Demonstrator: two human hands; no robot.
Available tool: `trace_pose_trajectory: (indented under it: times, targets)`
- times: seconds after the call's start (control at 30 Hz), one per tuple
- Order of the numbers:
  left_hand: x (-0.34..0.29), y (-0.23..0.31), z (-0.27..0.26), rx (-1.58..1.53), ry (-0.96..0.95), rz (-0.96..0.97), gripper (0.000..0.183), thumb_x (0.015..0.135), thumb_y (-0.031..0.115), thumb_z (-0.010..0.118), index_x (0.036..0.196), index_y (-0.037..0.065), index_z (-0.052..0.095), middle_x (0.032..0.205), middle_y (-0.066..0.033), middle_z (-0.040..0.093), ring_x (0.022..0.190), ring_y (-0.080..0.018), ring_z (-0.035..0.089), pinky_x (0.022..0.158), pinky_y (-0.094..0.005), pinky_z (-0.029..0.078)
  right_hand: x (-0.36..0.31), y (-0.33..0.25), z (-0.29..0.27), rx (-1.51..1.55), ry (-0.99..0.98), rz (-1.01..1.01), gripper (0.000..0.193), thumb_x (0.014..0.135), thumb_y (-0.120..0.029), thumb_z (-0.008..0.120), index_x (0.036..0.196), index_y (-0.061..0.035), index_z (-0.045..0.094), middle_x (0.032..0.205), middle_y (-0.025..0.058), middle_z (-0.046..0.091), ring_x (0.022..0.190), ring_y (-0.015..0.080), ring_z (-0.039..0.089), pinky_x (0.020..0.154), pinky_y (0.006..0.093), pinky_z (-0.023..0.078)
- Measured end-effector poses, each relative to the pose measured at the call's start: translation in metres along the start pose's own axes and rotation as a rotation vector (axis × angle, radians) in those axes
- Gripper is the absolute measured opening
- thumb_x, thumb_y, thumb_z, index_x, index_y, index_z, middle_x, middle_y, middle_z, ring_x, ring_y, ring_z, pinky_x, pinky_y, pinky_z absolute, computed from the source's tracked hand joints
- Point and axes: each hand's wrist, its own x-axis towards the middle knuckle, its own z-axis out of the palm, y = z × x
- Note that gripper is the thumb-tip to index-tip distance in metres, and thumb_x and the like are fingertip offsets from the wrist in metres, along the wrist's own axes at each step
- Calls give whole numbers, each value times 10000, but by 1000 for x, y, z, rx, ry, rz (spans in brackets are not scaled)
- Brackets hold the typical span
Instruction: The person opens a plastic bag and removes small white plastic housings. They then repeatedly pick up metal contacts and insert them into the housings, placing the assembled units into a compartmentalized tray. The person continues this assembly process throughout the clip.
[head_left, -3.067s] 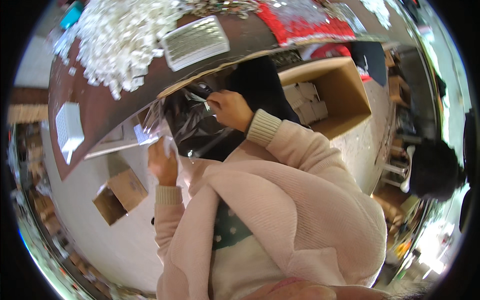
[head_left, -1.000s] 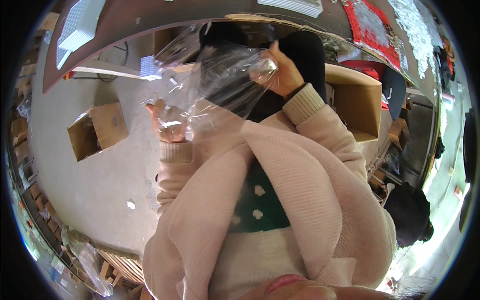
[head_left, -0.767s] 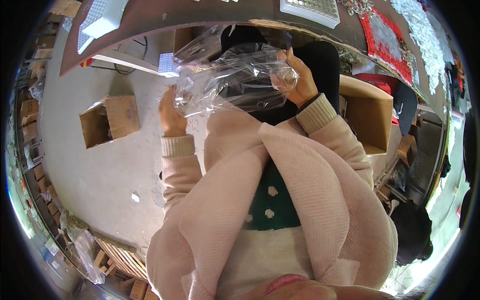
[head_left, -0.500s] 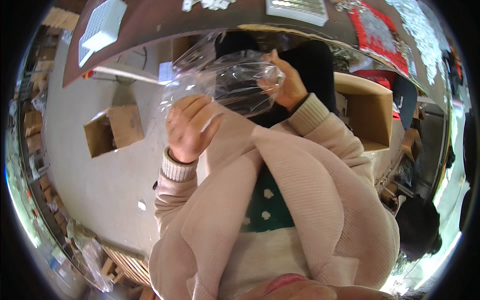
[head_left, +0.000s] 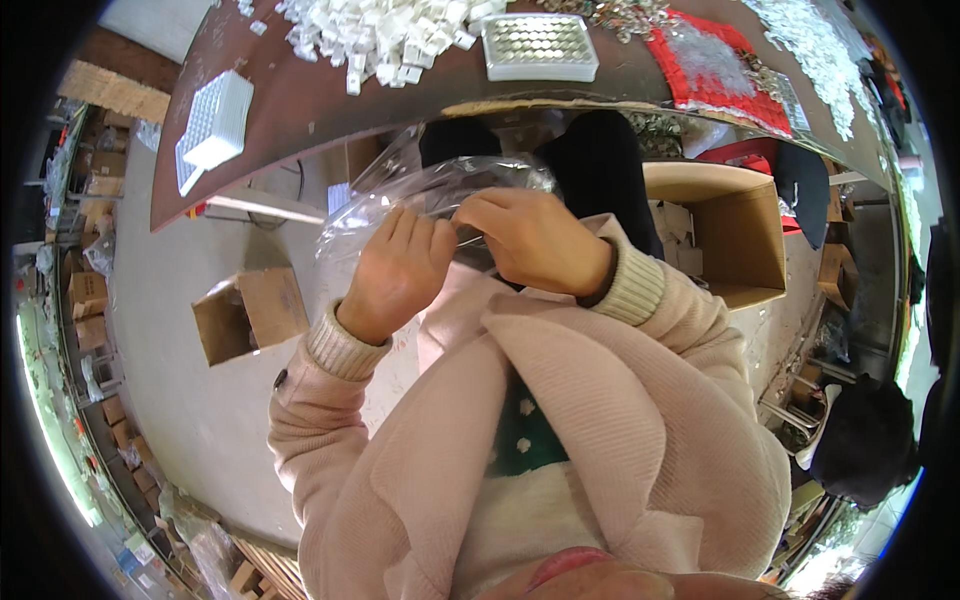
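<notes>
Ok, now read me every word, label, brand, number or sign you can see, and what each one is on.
No text can be read.
Clear plastic bag held by the left hand and right hand: no lettering visible.
Open brown cardboard box at left: any marking is too blurred.
Stacked white plastic trays: none visible.
Small brown cardboard boxes along the left edge: too small and blurred.

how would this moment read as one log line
left hand: grip on clear bag; right hand: grip on same bag; cardboard box: open, at right; white pieces: heaped on table
</notes>
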Motion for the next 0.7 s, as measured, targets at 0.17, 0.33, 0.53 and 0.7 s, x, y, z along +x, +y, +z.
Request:
trace_pose_trajectory:
  times: [0.17,0.33,0.53,0.7]
  targets:
    - [7,6,-4,36,-58,121,68,792,79,624,809,84,558,675,-43,469,636,-197,511,616,-329,415,6,18,14,-60,-349,127,260,787,-9,588,1038,-17,656,993,195,674,885,407,657,762,454,528]
    - [3,14,2,-87,-149,196,78,786,105,626,779,79,552,692,-49,490,647,-191,525,610,-325,411,18,48,21,161,-716,45,147,835,-88,606,946,-14,667,866,190,694,837,380,670,698,431,509]
    - [-7,14,3,-88,-109,96,96,741,129,626,774,77,552,696,-43,522,648,-176,529,616,-318,413,29,57,42,146,-368,76,227,792,-36,621,1010,24,639,885,247,675,845,432,637,755,477,499]
    - [-15,17,4,76,-157,32,57,718,98,621,726,62,578,665,-45,540,625,-190,533,623,-320,418,32,49,59,44,-196,5,225,787,-29,607,1003,33,624,895,255,672,884,443,635,781,473,509]
